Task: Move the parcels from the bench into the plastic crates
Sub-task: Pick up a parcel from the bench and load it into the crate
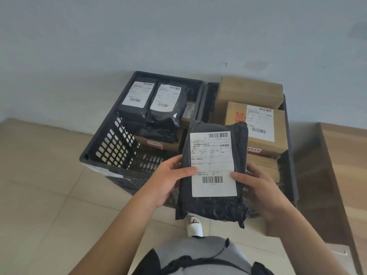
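I hold a black plastic parcel (213,203) with a white shipping label upright in front of me, above the near edges of two dark plastic crates. My left hand (168,179) grips its left edge, thumb on the label. My right hand (258,187) grips its right edge, thumb on the label too. The left crate (111,147) holds two black bagged parcels (151,102) lying on top of other bags and a brown box. The right crate (291,155) is stacked with brown cardboard boxes (258,128).
The crates stand side by side on a beige tiled floor against a pale wall. A wooden bench (341,175) runs along the right edge. My foot in a white slipper (194,227) shows below the parcel.
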`<state>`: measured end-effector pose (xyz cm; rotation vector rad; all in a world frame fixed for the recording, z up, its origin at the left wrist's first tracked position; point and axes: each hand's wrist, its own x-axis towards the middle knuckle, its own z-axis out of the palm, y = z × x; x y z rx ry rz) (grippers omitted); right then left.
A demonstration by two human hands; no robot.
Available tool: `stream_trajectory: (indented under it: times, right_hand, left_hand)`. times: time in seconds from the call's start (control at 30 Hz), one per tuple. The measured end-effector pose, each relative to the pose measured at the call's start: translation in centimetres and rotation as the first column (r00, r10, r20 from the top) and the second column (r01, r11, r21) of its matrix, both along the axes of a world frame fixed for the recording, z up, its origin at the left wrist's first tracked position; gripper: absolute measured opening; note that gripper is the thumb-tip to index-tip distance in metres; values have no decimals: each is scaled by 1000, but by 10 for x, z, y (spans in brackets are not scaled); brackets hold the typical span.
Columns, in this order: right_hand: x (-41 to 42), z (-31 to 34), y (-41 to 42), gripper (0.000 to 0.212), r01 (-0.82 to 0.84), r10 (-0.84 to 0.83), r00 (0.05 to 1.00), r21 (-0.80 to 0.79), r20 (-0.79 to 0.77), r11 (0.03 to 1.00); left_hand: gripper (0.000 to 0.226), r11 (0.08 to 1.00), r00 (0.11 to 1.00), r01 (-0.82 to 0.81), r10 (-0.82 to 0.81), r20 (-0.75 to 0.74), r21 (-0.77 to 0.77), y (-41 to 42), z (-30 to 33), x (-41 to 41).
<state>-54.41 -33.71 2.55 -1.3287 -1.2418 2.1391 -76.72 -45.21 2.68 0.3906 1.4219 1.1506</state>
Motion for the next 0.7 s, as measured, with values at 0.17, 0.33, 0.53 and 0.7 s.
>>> stream_trajectory:
  times: [0.17, 0.33, 0.53, 0.7]
  right_hand:
    - [-39, -3, 32, 50, -68, 71, 995, 35, -70, 997]
    - [-83, -1, 58, 47, -103, 110, 991, 76, -83, 992]
    - [-123, -1, 68, 38, -133, 125, 990, 140, 62, 981]
    - [-146, 1, 61, 46, 42, -83, 973, 190, 216, 981]
  left_hand:
    - [47, 997, 993, -56, 60, -97, 44, 11, 10, -30]
    - [46, 973, 955, -207, 223, -198, 100, -2, 12, -73]
    - [35, 978, 923, -206, 197, -331, 9, -18, 6, -135]
    - [32, 986, 916, -134, 85, -392, -100, -7, -16, -180]
